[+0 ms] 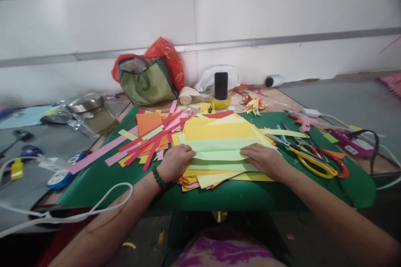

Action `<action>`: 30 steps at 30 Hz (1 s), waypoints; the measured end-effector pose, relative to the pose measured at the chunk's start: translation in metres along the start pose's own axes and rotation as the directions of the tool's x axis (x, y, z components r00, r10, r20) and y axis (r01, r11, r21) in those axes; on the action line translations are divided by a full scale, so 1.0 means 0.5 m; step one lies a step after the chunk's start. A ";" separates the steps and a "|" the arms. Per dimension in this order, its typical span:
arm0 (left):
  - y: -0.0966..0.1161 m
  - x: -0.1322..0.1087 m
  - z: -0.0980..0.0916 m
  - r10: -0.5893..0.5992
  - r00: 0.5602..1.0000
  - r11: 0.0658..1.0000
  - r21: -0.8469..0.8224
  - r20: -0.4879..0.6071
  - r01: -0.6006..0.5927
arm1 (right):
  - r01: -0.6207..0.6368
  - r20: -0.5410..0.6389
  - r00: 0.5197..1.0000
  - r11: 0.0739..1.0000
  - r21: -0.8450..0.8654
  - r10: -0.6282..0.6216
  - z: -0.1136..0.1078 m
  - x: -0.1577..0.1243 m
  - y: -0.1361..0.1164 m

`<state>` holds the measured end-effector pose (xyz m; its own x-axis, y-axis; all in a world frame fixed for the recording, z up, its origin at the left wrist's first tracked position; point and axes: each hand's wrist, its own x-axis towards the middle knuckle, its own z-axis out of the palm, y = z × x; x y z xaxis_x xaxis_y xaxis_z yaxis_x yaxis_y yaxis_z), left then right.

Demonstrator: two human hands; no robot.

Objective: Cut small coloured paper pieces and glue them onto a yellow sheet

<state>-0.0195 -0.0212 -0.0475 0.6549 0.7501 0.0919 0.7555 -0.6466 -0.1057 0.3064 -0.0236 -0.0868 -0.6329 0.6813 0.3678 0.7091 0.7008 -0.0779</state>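
Nearest, two bare forearms reach in from the lower corners over a smooth dark-green mat [238, 196]. The left hand [175, 161], its wrist ringed by a bracelet of dark green beads [158, 178], is at the left end of a rectangular sheet of pale green paper [219, 146]. The right hand [266, 161] is at the right end. The sheet lies directly between them, its long axis running left to right, with a crosswise fold standing slightly raised from one hand to the other. Neither hand is nearer: each touches its own end of that fold, fingers pointing inward. On both hands the fingers are drawn together with almost no gap, appearing to grip the folded paper; the thumbs are too hidden to make out fully.

Under the sheet is an uneven stack of yellow and orange paper [216, 131], its corners poking out toward the person. Just left of it, thin red, pink and orange paper strips [156, 133] lie crisscrossed. To the right rest yellow-handled metal scissors [316, 166], beside red-handled ones [343, 166].

Farther back, a black phone [221, 85] stands upright at a yellow roll of tape [222, 102], and an olive fabric bag [147, 83] slumps before a white partition [250, 12].
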 end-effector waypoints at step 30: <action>-0.026 0.032 -0.048 -0.249 0.956 0.949 -0.160 0.154 0.273 | -0.403 0.214 0.913 0.844 0.355 0.346 -0.034 0.025 0.052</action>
<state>-0.0181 -0.0042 -0.0207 0.4345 0.8998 -0.0385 0.8988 -0.4305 0.0828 0.3225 -0.0003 -0.0684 -0.3992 0.9102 0.1104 0.7432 0.3917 -0.5424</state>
